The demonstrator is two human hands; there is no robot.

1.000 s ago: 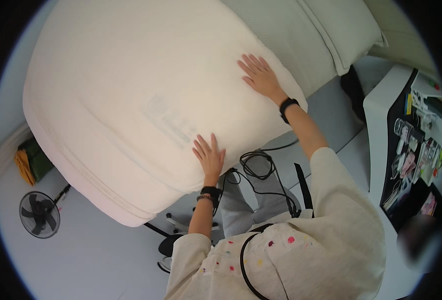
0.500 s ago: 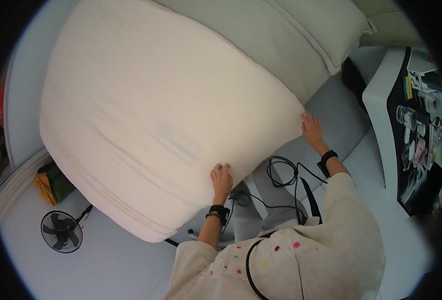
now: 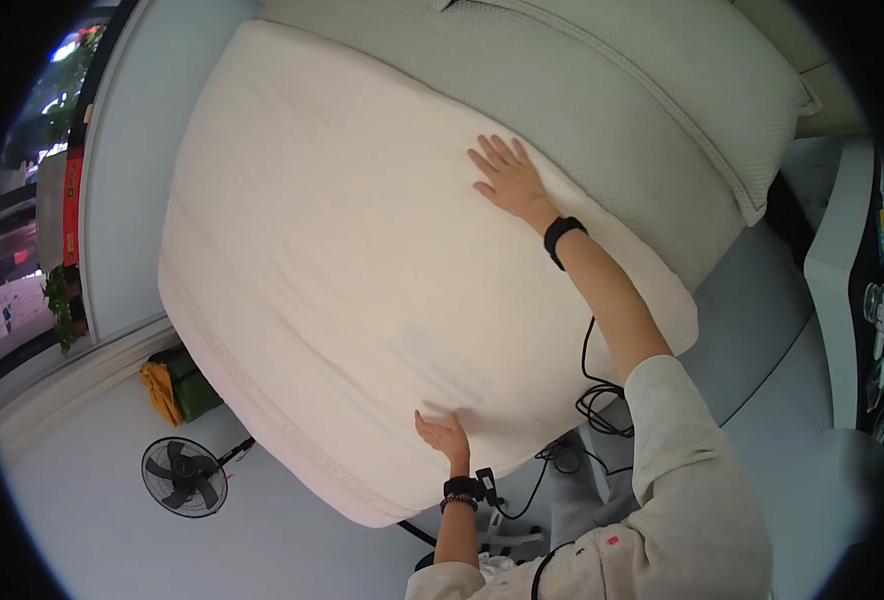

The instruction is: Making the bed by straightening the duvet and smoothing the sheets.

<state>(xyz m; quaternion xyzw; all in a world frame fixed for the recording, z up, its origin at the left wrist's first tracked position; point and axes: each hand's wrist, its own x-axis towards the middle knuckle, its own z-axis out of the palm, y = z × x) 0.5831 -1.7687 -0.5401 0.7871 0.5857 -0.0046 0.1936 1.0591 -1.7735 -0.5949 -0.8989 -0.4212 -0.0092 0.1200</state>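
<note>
A cream blanket [image 3: 322,220] lies spread over the bed, fairly smooth with shallow creases. My right hand [image 3: 510,180] rests flat on it near its upper edge, fingers spread, holding nothing. Nearer to me, my left hand [image 3: 444,436] hovers over or lightly touches the lower part of the blanket; its fingers are extended and it holds nothing. Beyond the blanket's far edge shows a grey-green textured sheet [image 3: 442,65]. A matching pillow [image 3: 702,80] lies at the upper right.
A black fan [image 3: 185,477] stands on the floor at the lower left, beside a green and yellow bundle [image 3: 184,385]. Black cables [image 3: 602,412] hang from my wrists near the bed's edge. A white table [image 3: 842,265] stands at the right, a window [image 3: 37,220] at the left.
My right hand has left the blanket's right corner and reached far up onto its surface, now flat. The left hand has loosened near the lower edge. My view has shifted.
</note>
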